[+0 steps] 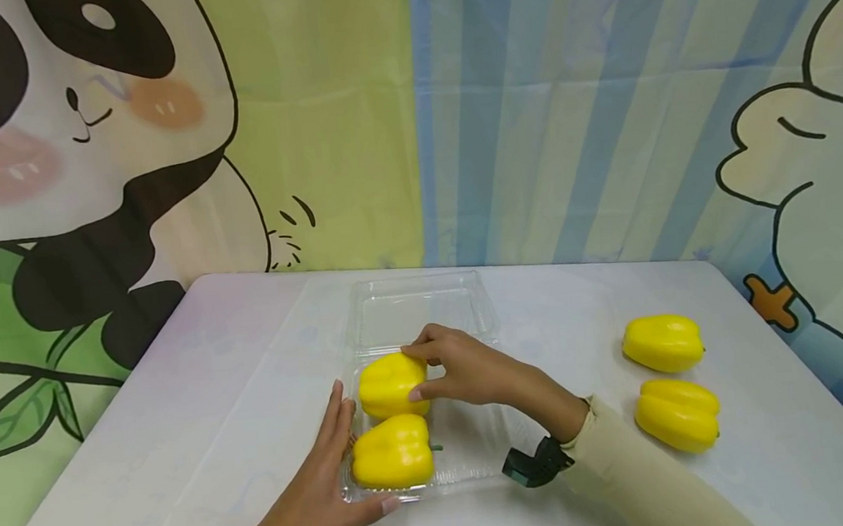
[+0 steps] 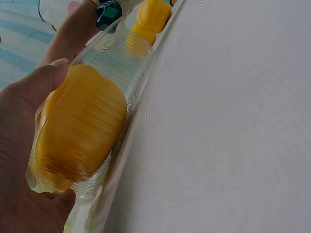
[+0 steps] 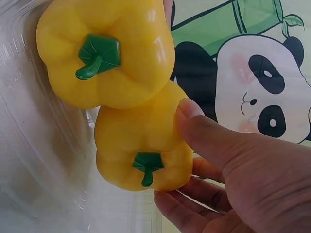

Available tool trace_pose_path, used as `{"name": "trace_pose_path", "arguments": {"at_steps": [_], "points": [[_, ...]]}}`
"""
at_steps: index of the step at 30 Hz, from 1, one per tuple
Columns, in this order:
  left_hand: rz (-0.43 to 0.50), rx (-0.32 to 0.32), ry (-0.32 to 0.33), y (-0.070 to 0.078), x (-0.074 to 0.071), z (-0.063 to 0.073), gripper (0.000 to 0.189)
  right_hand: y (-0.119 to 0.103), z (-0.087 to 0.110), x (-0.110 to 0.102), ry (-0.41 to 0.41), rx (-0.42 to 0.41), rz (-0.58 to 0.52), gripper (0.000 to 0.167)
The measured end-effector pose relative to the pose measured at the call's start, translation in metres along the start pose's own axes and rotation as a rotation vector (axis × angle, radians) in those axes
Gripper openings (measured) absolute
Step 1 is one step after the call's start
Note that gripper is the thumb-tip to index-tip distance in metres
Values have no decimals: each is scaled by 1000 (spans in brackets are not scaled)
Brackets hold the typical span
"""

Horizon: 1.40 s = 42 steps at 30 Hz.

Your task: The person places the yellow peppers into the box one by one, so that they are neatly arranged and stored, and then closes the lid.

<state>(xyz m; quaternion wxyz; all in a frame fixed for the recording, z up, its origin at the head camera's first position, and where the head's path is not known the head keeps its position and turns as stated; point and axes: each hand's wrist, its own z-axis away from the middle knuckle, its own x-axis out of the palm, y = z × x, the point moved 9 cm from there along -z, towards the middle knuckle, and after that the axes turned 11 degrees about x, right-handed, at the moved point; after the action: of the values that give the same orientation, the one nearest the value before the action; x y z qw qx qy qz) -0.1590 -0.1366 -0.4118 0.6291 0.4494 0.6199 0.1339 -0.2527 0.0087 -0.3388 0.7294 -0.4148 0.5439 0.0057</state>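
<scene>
A clear plastic clamshell box point(image 1: 475, 446) lies with its lid folded back, and two yellow bell peppers sit side by side along its left part. My right hand point(image 1: 468, 367) pinches the farther bell pepper point(image 1: 390, 387) between thumb and fingers. In the right wrist view that pepper's green stem point(image 3: 147, 162) faces the camera. The nearer bell pepper point(image 1: 391, 453) lies against it, close to the box's front wall. My left hand point(image 1: 316, 481) rests against the box's near left corner, its thumb along the front rim and its fingers along the left side.
Two more yellow bell peppers, a farther one point(image 1: 663, 344) and a nearer one point(image 1: 678, 414), lie on the right of the white table point(image 1: 568, 300). The transparent lid point(image 1: 421, 309) lies flat behind the box. A printed cartoon curtain point(image 1: 335, 137) hangs behind the table.
</scene>
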Motion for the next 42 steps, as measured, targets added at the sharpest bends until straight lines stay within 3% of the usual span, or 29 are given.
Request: {"name": "trace_pose_path", "arguments": {"at_steps": [16, 23, 29, 36, 42], "points": [[-22, 6, -7, 1, -1, 0, 122, 0, -1, 7, -1, 10, 46, 62], [-24, 24, 9, 2, -2, 0, 121, 1, 0, 5, -35, 17, -57, 56], [-21, 26, 16, 2, -3, 1, 121, 0, 1, 4, -6, 13, 9, 55], [-20, 33, 15, 1, -2, 1, 120, 2, 2, 2, 15, 76, -79, 57], [-17, 19, 5, -2, 0, 0, 122, 0, 3, 1, 29, 57, -42, 50]]}}
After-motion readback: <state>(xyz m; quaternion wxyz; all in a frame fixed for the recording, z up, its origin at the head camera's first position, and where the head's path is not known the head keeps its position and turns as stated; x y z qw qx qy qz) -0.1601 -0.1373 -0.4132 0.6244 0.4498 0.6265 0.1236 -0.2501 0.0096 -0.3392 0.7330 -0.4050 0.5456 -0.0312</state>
